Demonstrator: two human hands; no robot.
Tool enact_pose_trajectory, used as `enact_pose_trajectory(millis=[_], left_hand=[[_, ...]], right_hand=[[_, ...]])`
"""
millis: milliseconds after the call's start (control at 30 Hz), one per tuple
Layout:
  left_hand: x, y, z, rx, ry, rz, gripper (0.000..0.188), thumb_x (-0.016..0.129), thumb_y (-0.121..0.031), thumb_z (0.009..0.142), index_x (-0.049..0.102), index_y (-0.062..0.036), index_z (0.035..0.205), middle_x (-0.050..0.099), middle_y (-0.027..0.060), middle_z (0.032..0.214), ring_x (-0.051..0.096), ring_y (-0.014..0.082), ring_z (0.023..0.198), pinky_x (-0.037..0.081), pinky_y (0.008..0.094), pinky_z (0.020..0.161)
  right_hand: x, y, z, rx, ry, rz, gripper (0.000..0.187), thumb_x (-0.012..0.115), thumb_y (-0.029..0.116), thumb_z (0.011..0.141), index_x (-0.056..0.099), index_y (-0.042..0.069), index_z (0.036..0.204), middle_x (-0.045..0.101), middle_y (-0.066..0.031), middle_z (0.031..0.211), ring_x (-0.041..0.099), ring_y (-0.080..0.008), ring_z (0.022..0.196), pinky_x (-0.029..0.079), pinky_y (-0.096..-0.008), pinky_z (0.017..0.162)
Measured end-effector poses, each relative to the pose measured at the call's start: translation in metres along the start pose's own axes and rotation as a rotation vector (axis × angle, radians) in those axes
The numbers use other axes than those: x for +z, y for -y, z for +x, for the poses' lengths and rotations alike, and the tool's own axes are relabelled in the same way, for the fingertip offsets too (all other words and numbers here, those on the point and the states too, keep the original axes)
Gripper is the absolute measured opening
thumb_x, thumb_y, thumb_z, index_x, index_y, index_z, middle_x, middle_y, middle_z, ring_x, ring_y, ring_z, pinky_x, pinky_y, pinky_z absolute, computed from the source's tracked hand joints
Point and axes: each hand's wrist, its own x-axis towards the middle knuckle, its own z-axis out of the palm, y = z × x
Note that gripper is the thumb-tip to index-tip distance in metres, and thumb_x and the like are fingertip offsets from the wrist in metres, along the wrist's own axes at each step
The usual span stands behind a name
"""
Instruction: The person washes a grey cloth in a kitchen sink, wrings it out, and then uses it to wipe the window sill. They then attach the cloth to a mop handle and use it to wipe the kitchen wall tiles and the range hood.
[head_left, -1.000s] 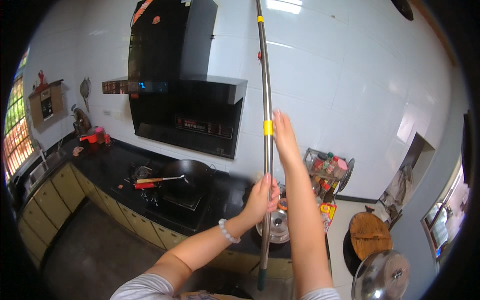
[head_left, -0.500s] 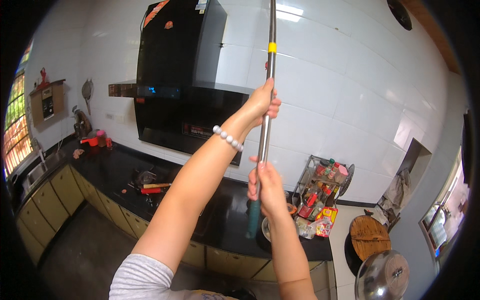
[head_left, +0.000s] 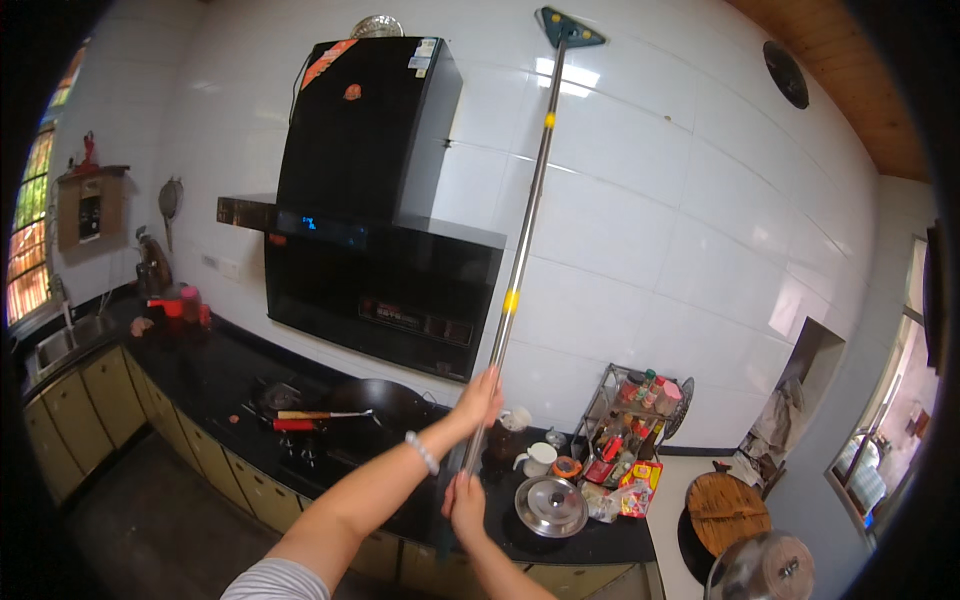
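Note:
A long-handled mop [head_left: 526, 225] with a silver pole and yellow bands slants up across the white tiled wall. Its dark green triangular head [head_left: 570, 30] is high on the wall, right of the black range hood. My left hand [head_left: 478, 400], a pale bead bracelet at its wrist, is closed around the lower pole. Below it, my right hand [head_left: 464, 505] also grips the pole near its bottom end. The green handle end shows only dimly past my right hand.
The black range hood [head_left: 385, 290] juts from the wall over a wok [head_left: 385, 400]. On the counter stand a lidded pot [head_left: 552, 505], a white mug [head_left: 537, 459] and a spice rack [head_left: 640, 410]. A round wooden lid [head_left: 728, 508] lies at the right.
Both hands have moved down and to the left with the pole. The mop's triangular head has come into view at the top. The pole tilts more to the right.

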Motion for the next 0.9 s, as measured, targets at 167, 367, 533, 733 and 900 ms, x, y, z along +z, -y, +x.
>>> enact_pose_trajectory(millis=[167, 367, 533, 733, 900], left_hand=[[0.050, -0.121, 0.054, 0.041, 0.176, -0.035, 0.039, 0.031, -0.047, 0.095, 0.038, -0.0120, 0.079, 0.036, -0.0020, 0.053, 0.029, 0.0076, 0.037, 0.025, 0.0220, 0.032], [0.094, -0.088, 0.053, 0.047, 0.026, 0.019, 0.041, 0.030, -0.049, 0.094, 0.037, -0.0117, 0.077, 0.035, -0.0014, 0.054, 0.028, 0.0071, 0.039, 0.024, 0.0224, 0.033], [0.126, 0.009, 0.004, -0.005, -0.011, -0.034, 0.041, 0.031, -0.050, 0.093, 0.039, -0.0143, 0.075, 0.035, -0.0025, 0.052, 0.028, 0.0073, 0.036, 0.023, 0.0231, 0.032], [0.160, 0.182, -0.105, 0.101, -0.194, 0.085, 0.043, 0.032, -0.044, 0.095, 0.044, -0.0098, 0.072, 0.039, -0.0003, 0.048, 0.037, 0.0111, 0.035, 0.029, 0.0263, 0.033], [0.219, 0.234, -0.221, -0.217, -0.173, -0.138, 0.036, 0.031, -0.045, 0.095, 0.043, -0.0153, 0.079, 0.036, -0.0027, 0.049, 0.030, 0.0088, 0.033, 0.024, 0.0238, 0.030]], right_hand=[[0.017, 0.137, 0.040, -0.013, 0.071, 0.133, 0.034, 0.039, 0.040, 0.095, 0.042, 0.009, 0.080, 0.040, -0.0008, 0.053, 0.036, -0.0105, 0.037, 0.030, -0.0238, 0.034], [-0.028, 0.143, 0.020, 0.009, 0.050, 0.104, 0.034, 0.036, 0.038, 0.097, 0.040, 0.009, 0.080, 0.036, -0.0004, 0.052, 0.031, -0.0098, 0.037, 0.026, -0.0240, 0.034], [-0.103, 0.076, -0.029, 0.057, -0.008, 0.027, 0.035, 0.038, 0.043, 0.095, 0.041, 0.011, 0.081, 0.039, -0.0008, 0.053, 0.035, -0.0113, 0.038, 0.029, -0.0249, 0.036], [-0.201, -0.025, -0.155, 0.054, -0.068, -0.098, 0.032, 0.038, 0.036, 0.096, 0.041, 0.012, 0.075, 0.040, -0.0001, 0.053, 0.035, -0.0103, 0.039, 0.030, -0.0240, 0.036], [-0.274, -0.070, -0.272, 0.189, -0.119, -0.182, 0.029, 0.038, 0.029, 0.096, 0.042, 0.009, 0.076, 0.042, -0.0024, 0.051, 0.038, -0.0114, 0.037, 0.032, -0.0246, 0.034]])
